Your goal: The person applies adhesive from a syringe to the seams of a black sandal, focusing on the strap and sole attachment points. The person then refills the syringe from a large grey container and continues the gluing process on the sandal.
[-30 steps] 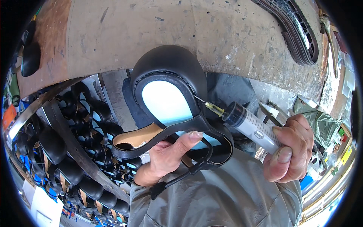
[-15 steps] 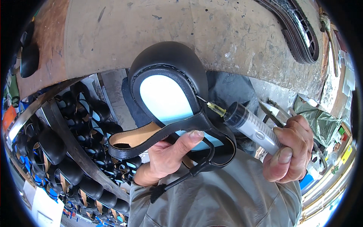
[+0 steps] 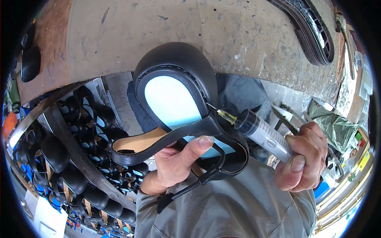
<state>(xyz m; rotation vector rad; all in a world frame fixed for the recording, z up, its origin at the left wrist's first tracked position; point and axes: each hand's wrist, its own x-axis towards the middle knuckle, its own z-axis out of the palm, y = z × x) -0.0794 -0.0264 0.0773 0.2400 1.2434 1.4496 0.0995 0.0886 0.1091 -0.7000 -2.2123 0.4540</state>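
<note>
A black leather sandal (image 3: 180, 53) with a rounded closed toe is held up by my left hand (image 3: 178, 162), the thumb pressed over its strap. Its toe points away from me, and a pale blue insole (image 3: 170, 99) shows inside. The ankle strap (image 3: 135, 158), tan on its inner face, hangs out to the left. My right hand (image 3: 303, 160) grips a clear syringe (image 3: 266, 137) with a black end cap. From its yellow hub (image 3: 227, 116) a thin needle reaches the stitched seam at the sandal's right inner edge. The fingers of my left hand behind the sandal are hidden.
A worn, stained workbench (image 3: 131, 35) spans the far side. On it at the far right lies a dark brown ribbed sole-like piece (image 3: 315, 43). Many similar black shoes (image 3: 75, 178) fill a metal-framed rack (image 3: 67, 139) on the left. A green plastic bag (image 3: 333, 121) sits at the right.
The sandal has shifted very slightly left. The syringe stays at the same seam, its needle tip almost unmoved.
</note>
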